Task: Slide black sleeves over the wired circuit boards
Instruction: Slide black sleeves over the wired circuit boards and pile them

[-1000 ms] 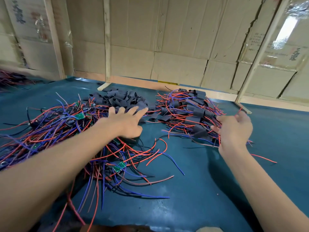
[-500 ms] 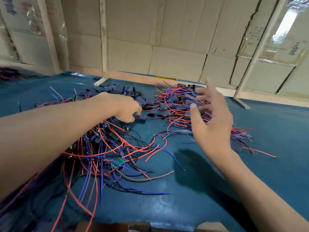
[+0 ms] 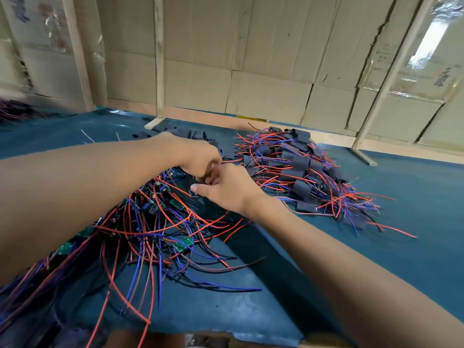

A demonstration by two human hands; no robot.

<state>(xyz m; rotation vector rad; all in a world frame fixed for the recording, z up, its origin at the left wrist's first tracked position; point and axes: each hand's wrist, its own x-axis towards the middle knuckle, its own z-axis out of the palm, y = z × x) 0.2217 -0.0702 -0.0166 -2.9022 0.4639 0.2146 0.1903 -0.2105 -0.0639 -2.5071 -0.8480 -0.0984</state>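
Observation:
My left hand (image 3: 200, 159) is curled over the near edge of the pile of bare wired circuit boards (image 3: 150, 212), and it holds a black sleeve (image 3: 191, 182) that is mostly hidden under it. My right hand (image 3: 227, 190) meets it from the right, fingers curled against the left fingers. Its thumb pinches a small circuit board (image 3: 193, 194) at the pile's top. Loose black sleeves (image 3: 198, 135) lie just behind my left hand. To the right lies a heap of sleeved boards (image 3: 296, 169) with red and blue wires.
The work lies on a blue table mat (image 3: 376, 247). Cardboard walls with wooden posts (image 3: 159, 71) close off the far side. More wires (image 3: 12, 110) lie at the far left. Loose wire ends trail toward the near table edge (image 3: 226, 340).
My right hand left the sleeved heap and swung left to meet my left hand. My left hand closed on a sleeve and drew back over the bare boards.

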